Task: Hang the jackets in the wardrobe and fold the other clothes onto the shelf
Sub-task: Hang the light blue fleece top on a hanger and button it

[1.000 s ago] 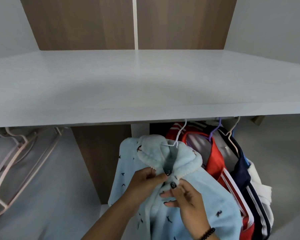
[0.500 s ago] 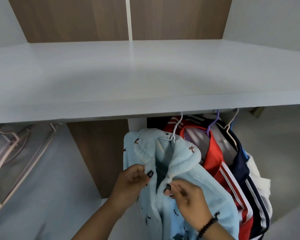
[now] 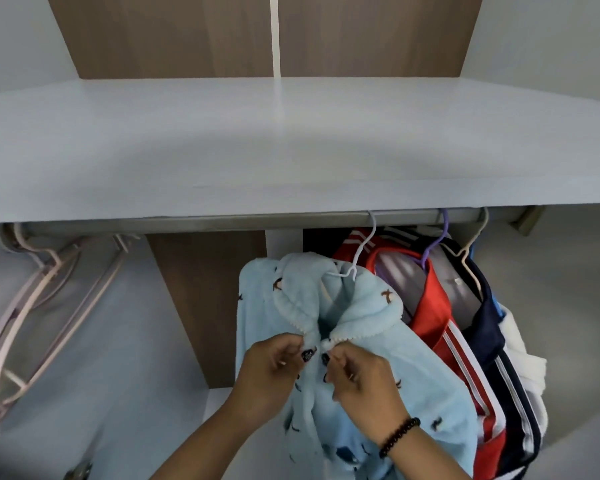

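Evidently the hanging step is being finished: the fluffy pale-blue fleece jacket point(image 3: 354, 341), on a white wire hanger point(image 3: 361, 251) at the wardrobe rail point(image 3: 222, 221), is pinched at its collar opening by both hands, left hand point(image 3: 274, 365) and right hand point(image 3: 361, 379), so fastening, then letting go, seems called for next

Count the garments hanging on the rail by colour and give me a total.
Light blue fleece jacket: 1
Red striped track jacket: 1
Navy striped track jacket: 1
White garment: 1
Total: 4 I can make out; others may hang hidden behind.
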`<state>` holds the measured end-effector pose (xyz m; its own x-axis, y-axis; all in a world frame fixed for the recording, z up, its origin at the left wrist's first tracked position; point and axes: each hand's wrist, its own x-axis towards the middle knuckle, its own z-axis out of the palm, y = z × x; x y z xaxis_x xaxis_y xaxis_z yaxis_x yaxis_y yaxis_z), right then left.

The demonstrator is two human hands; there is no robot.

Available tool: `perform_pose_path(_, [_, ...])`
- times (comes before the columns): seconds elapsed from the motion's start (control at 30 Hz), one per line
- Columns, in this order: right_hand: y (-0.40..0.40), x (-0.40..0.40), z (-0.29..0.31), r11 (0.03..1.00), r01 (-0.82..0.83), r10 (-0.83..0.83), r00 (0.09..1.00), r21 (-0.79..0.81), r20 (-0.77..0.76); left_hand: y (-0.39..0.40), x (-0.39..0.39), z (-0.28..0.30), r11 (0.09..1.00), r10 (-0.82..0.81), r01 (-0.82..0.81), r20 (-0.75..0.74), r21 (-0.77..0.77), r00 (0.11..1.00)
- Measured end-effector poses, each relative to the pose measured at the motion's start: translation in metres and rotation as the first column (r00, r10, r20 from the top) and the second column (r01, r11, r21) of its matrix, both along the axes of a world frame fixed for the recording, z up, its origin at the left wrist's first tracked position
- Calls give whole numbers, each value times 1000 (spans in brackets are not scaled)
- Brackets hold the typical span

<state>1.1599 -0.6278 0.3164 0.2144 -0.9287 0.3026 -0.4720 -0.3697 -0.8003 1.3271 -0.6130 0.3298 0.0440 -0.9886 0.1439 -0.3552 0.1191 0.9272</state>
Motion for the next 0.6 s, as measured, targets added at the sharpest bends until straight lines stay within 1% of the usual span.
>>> perform_pose_path(0.13, [5,-4,4,1000,3,-3,1000,25,23,1,-1,4,1000,30,-30,55,-2,998])
perform_pose_path(0.27, [7,-5,9,1000,-22,21,999,23,31,3,-3,10,998,26,-18,127,-59,992])
perform_pose_path(0.47, [6,-5,17,996,-60,55,996,66,71,4,-5,13,995,25,-11,146,-95,989])
perform_pose_path(0.5, [6,-5,20,994,-72,67,995,78,71,4,-4,13,997,11,-3,114,-73,993])
perform_pose_path(0.53, [5,-5,23,992,-88,82,994,89,72,3,-2,15,1000,-19,20,31,-17,999])
perform_pose_path(0.6, [3,-6,28,985,-128,119,989,114,86,2,3,20,985,-87,115,-212,127,973])
